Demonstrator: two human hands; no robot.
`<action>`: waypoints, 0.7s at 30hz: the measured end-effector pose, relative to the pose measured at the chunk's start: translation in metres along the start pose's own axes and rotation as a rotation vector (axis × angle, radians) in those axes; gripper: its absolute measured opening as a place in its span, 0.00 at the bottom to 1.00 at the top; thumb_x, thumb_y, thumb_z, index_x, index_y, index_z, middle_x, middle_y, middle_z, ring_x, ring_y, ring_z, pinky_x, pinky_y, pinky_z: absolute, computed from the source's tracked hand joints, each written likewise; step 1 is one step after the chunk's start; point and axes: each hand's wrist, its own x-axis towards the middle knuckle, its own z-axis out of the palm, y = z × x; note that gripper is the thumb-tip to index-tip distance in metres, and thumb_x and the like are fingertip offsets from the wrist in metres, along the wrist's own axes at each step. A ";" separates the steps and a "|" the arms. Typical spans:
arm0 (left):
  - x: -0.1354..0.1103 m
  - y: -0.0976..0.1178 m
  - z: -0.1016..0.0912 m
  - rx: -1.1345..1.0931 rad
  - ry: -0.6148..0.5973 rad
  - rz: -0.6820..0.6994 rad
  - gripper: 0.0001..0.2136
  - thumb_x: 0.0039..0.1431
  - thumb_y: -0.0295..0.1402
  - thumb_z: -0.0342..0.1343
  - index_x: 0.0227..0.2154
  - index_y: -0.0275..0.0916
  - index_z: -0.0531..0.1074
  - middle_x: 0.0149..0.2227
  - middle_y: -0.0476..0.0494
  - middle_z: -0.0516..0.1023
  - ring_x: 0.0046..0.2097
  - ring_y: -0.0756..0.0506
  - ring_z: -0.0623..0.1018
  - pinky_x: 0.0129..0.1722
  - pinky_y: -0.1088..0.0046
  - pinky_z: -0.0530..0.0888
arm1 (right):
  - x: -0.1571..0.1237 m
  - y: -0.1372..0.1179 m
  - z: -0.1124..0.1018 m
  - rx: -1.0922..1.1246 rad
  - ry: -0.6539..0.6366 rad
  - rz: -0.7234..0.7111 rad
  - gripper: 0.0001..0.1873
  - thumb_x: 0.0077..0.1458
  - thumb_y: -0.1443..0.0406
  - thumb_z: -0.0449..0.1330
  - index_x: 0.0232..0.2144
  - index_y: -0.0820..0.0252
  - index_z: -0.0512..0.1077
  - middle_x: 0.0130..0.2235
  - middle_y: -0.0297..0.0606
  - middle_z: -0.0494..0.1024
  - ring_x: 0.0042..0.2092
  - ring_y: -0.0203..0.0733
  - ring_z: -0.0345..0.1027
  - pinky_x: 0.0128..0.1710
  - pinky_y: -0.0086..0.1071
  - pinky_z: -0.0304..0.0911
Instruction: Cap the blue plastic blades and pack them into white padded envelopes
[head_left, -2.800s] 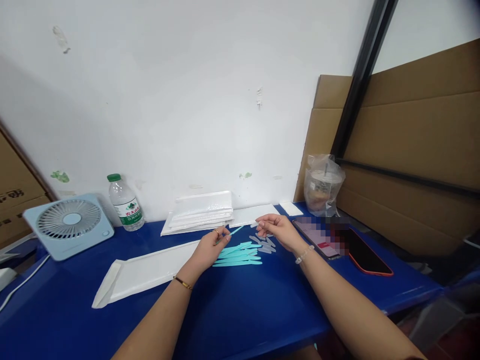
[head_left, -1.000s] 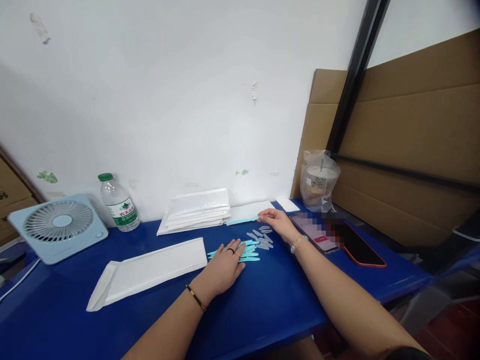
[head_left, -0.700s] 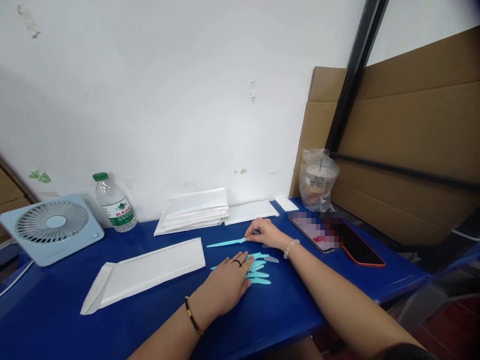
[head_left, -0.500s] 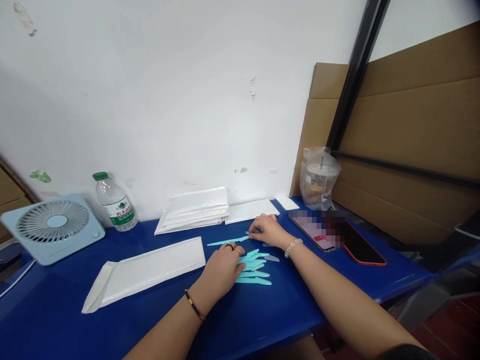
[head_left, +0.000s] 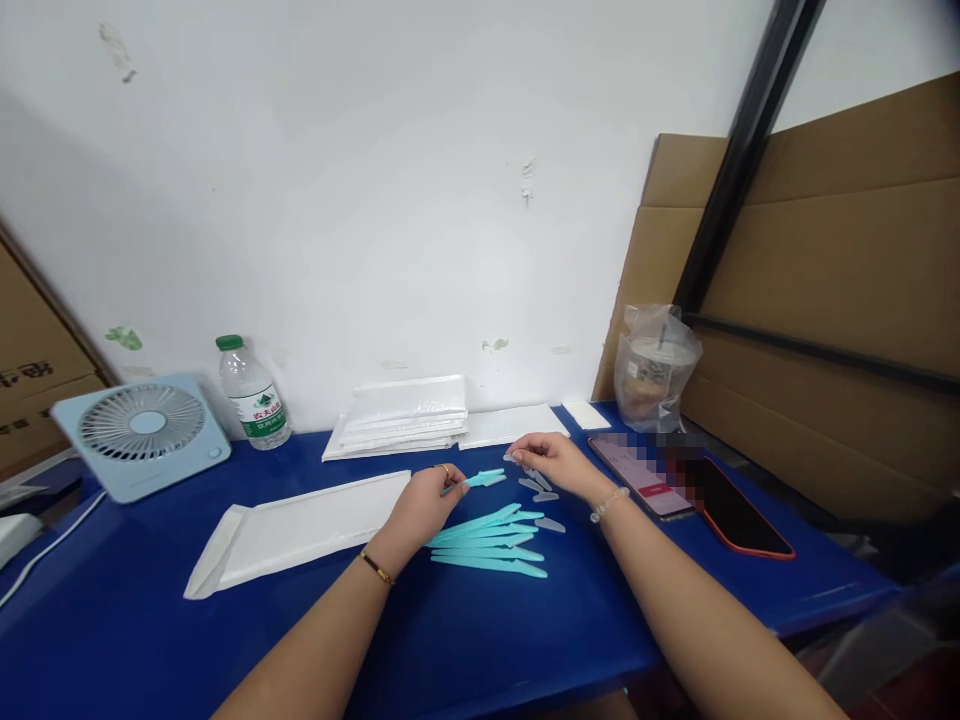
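Note:
My left hand (head_left: 429, 505) is closed in a pinch on the handle of a turquoise eyebrow razor (head_left: 487, 479), whose blade end points right; a second one may lie against it. My right hand (head_left: 556, 463) pinches a small translucent blade cover (head_left: 509, 457) between thumb and fingertips. Beneath and to the right of my left hand, several more turquoise eyebrow razors (head_left: 491, 554) are fanned out on the blue table (head_left: 450, 640). Loose translucent covers (head_left: 551, 525) lie beside their blade ends and under my right hand.
A white padded envelope (head_left: 300, 530) lies left of my hands. Behind are stacked white envelopes (head_left: 405, 412) against the wall. A blue fan (head_left: 150, 430) and water bottle (head_left: 255, 400) stand left. Two phones (head_left: 742, 510) and a bagged drink cup (head_left: 654, 370) are at right.
My left hand has come off the razor pile and moved up, and now grips the razor that lay behind it. My right hand stays among the covers. The camera view has shifted slightly.

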 end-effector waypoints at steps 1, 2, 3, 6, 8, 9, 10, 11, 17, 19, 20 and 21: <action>0.001 -0.002 -0.001 -0.023 0.004 -0.006 0.12 0.56 0.41 0.47 0.31 0.38 0.70 0.28 0.49 0.73 0.30 0.48 0.70 0.28 0.74 0.62 | -0.001 -0.001 0.000 0.045 0.002 -0.002 0.16 0.54 0.55 0.56 0.35 0.61 0.75 0.28 0.36 0.74 0.30 0.37 0.65 0.30 0.30 0.61; 0.002 -0.004 -0.003 -0.044 0.003 -0.012 0.12 0.56 0.41 0.47 0.30 0.38 0.70 0.28 0.49 0.73 0.29 0.49 0.70 0.28 0.74 0.62 | -0.002 -0.003 0.000 0.074 0.011 -0.006 0.16 0.53 0.55 0.57 0.35 0.61 0.75 0.28 0.36 0.74 0.30 0.37 0.66 0.31 0.30 0.61; 0.002 -0.005 -0.003 -0.064 0.000 -0.018 0.13 0.56 0.41 0.48 0.30 0.38 0.70 0.27 0.49 0.73 0.29 0.49 0.70 0.27 0.74 0.62 | -0.002 -0.004 0.001 0.086 0.022 -0.011 0.16 0.52 0.55 0.58 0.35 0.60 0.75 0.28 0.36 0.75 0.30 0.37 0.66 0.31 0.30 0.62; 0.003 -0.005 -0.005 -0.110 -0.015 -0.034 0.14 0.55 0.43 0.49 0.29 0.37 0.70 0.25 0.49 0.71 0.28 0.49 0.68 0.26 0.75 0.62 | -0.003 -0.007 0.005 0.069 0.034 -0.018 0.15 0.52 0.55 0.58 0.34 0.60 0.76 0.28 0.36 0.75 0.29 0.37 0.65 0.30 0.30 0.61; 0.003 -0.003 -0.004 -0.126 -0.020 -0.027 0.14 0.54 0.44 0.49 0.28 0.37 0.70 0.25 0.50 0.71 0.27 0.50 0.68 0.26 0.75 0.62 | -0.003 -0.010 0.008 0.051 0.029 -0.013 0.15 0.51 0.55 0.59 0.34 0.59 0.76 0.27 0.36 0.75 0.29 0.37 0.65 0.28 0.30 0.61; 0.003 -0.003 -0.004 -0.130 -0.021 -0.020 0.14 0.54 0.44 0.49 0.28 0.37 0.70 0.25 0.50 0.71 0.27 0.50 0.68 0.26 0.75 0.62 | -0.003 -0.011 0.009 0.045 0.022 -0.008 0.15 0.51 0.55 0.59 0.34 0.59 0.76 0.27 0.36 0.75 0.28 0.37 0.65 0.28 0.29 0.60; 0.003 -0.002 -0.003 -0.133 -0.022 -0.012 0.14 0.54 0.44 0.50 0.28 0.37 0.70 0.25 0.50 0.71 0.27 0.50 0.68 0.26 0.75 0.62 | -0.003 -0.012 0.011 0.040 0.011 -0.003 0.15 0.51 0.55 0.59 0.34 0.60 0.77 0.26 0.36 0.75 0.28 0.37 0.65 0.27 0.29 0.60; 0.003 -0.002 -0.002 -0.136 -0.023 -0.005 0.14 0.54 0.44 0.50 0.28 0.37 0.70 0.25 0.50 0.71 0.27 0.50 0.68 0.26 0.75 0.62 | -0.003 -0.013 0.013 0.038 -0.002 0.001 0.15 0.50 0.55 0.59 0.34 0.60 0.77 0.26 0.36 0.75 0.28 0.37 0.65 0.26 0.29 0.59; 0.003 -0.002 0.003 -0.068 -0.041 0.017 0.14 0.55 0.43 0.49 0.29 0.38 0.72 0.26 0.49 0.73 0.28 0.49 0.69 0.27 0.75 0.62 | -0.001 -0.015 0.027 -0.028 -0.065 -0.001 0.13 0.52 0.57 0.58 0.35 0.58 0.77 0.26 0.36 0.76 0.28 0.37 0.65 0.26 0.28 0.58; 0.004 -0.002 0.004 0.016 -0.014 0.029 0.13 0.56 0.41 0.49 0.30 0.38 0.73 0.28 0.48 0.74 0.30 0.48 0.70 0.29 0.74 0.63 | -0.001 -0.012 0.024 -0.117 -0.046 -0.018 0.13 0.52 0.58 0.58 0.35 0.57 0.77 0.28 0.36 0.77 0.29 0.37 0.66 0.28 0.29 0.59; 0.005 -0.003 0.004 0.067 0.009 0.038 0.12 0.56 0.40 0.49 0.31 0.39 0.73 0.30 0.47 0.74 0.32 0.48 0.71 0.31 0.73 0.64 | -0.001 -0.010 0.020 -0.178 -0.029 -0.031 0.12 0.52 0.58 0.58 0.34 0.57 0.77 0.29 0.36 0.77 0.29 0.37 0.66 0.29 0.29 0.59; 0.005 -0.002 0.004 0.122 0.032 0.046 0.11 0.56 0.38 0.50 0.31 0.39 0.74 0.32 0.46 0.74 0.34 0.47 0.71 0.33 0.72 0.64 | -0.001 -0.008 0.015 -0.251 -0.008 -0.045 0.11 0.52 0.59 0.58 0.33 0.57 0.77 0.30 0.36 0.76 0.30 0.37 0.66 0.30 0.29 0.59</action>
